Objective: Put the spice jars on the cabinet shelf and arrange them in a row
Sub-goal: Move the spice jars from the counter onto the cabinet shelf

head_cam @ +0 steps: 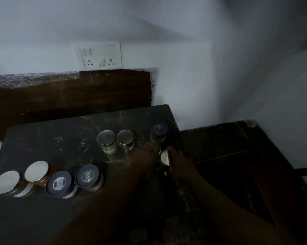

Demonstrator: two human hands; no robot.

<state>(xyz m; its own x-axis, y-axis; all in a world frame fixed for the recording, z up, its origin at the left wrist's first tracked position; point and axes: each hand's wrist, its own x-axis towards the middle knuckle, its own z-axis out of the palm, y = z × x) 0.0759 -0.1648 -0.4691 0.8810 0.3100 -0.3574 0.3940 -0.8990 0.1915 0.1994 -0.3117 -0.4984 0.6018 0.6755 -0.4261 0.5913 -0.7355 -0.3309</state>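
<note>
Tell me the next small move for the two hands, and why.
Probably firm both grips and lift the two jars straight up. The left hand touches the silver-lidded jar, the right hand curls round the white-lidded jar, and both seem to stand on the dark counter. The left grip is too dim to judge.

"What's hanging on that wall?"

"A white switch-and-socket plate (100,55) is sitting on the pale wall (184,50), just above a brown wooden panel (69,96)."

"And beside it?"

"A speckled stone strip (30,79) is running along the panel's top left; a dark lower surface (237,147) is lying off right."
</note>
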